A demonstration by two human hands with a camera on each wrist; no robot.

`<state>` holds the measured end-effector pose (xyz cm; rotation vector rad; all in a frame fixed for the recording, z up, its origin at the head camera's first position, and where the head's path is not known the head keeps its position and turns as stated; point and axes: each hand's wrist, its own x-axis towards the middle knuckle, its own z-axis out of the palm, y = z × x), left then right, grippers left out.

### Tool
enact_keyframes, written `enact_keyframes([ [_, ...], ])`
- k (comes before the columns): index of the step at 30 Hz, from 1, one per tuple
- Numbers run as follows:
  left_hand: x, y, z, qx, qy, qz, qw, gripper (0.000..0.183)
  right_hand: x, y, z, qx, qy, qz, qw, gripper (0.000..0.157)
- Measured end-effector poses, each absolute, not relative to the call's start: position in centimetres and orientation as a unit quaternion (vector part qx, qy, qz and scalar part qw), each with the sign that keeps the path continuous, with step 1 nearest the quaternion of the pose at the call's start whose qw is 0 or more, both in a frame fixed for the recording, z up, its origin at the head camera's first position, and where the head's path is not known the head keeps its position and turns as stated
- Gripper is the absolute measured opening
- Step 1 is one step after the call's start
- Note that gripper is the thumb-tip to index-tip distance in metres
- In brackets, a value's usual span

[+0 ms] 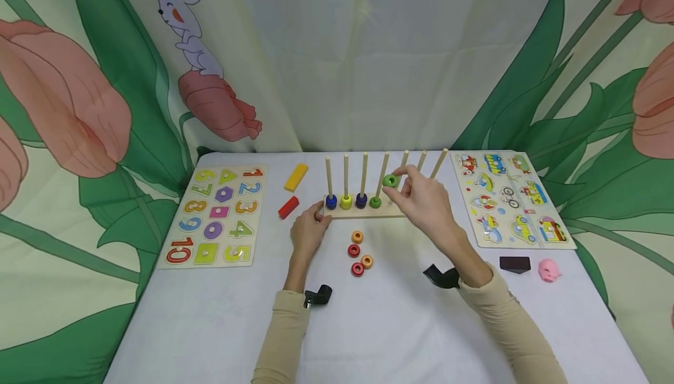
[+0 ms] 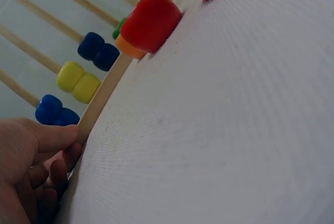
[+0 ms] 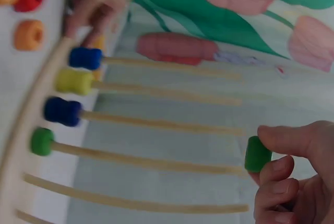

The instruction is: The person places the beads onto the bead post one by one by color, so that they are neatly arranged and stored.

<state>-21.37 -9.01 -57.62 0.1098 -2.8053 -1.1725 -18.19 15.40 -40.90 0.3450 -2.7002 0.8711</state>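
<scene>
My right hand point(image 1: 423, 199) pinches a green ring point(image 1: 390, 181) between thumb and fingers. In the right wrist view this ring point(image 3: 258, 154) is close to the tip of the peg that bears one green ring point(image 3: 42, 141). My left hand point(image 1: 308, 232) grips the left end of the wooden peg stand point(image 1: 363, 214), the thumb lying along its edge in the left wrist view. Two blue rings point(image 2: 51, 110), two yellow rings point(image 2: 78, 82) and two dark blue rings point(image 2: 98, 51) sit stacked on the other left pegs. The right pegs are partly hidden behind my right hand.
Loose orange rings point(image 1: 357, 236) and red rings point(image 1: 357, 269) lie in front of the stand. A number board point(image 1: 258, 208) lies left, a vehicle board point(image 1: 474, 220) right. Around them are yellow point(image 1: 296, 177), red point(image 1: 288, 208) and dark blocks point(image 1: 515, 264) and a pink toy point(image 1: 549, 270).
</scene>
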Motion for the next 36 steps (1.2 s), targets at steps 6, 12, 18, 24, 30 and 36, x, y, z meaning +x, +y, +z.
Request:
enact_keyframes([
  [6, -21.3, -8.9, -57.8, 0.043, -0.919, -0.387, 0.053, 0.046, -20.7, 15.2, -38.3, 0.119, -0.921, 0.315, 0.195, 0.038],
  [12, -21.3, -8.6, -57.9, 0.036, -0.917, -0.393, 0.051, 0.046, -21.9, 15.1, -38.2, 0.099, -0.926, 0.318, 0.177, 0.037],
  [18, -21.4, -8.8, -57.8, 0.032, -0.918, -0.391, 0.060, 0.046, -22.4, 15.0, -38.9, 0.092, -0.921, 0.340, 0.165, 0.043],
  [24, -21.4, -8.9, -57.8, 0.035, -0.921, -0.385, 0.052, 0.047, -21.0, 15.1, -40.1, 0.120, -0.894, 0.378, 0.209, 0.037],
  [30, -21.3, -9.1, -57.7, 0.039, -0.919, -0.388, 0.054, 0.046, -19.1, 13.9, -44.7, 0.162, -0.909, 0.356, 0.146, 0.028],
  [36, -21.4, -9.0, -57.7, 0.033, -0.917, -0.394, 0.052, 0.046, -17.9, 12.6, -50.0, 0.155, -0.930, 0.329, 0.044, 0.024],
])
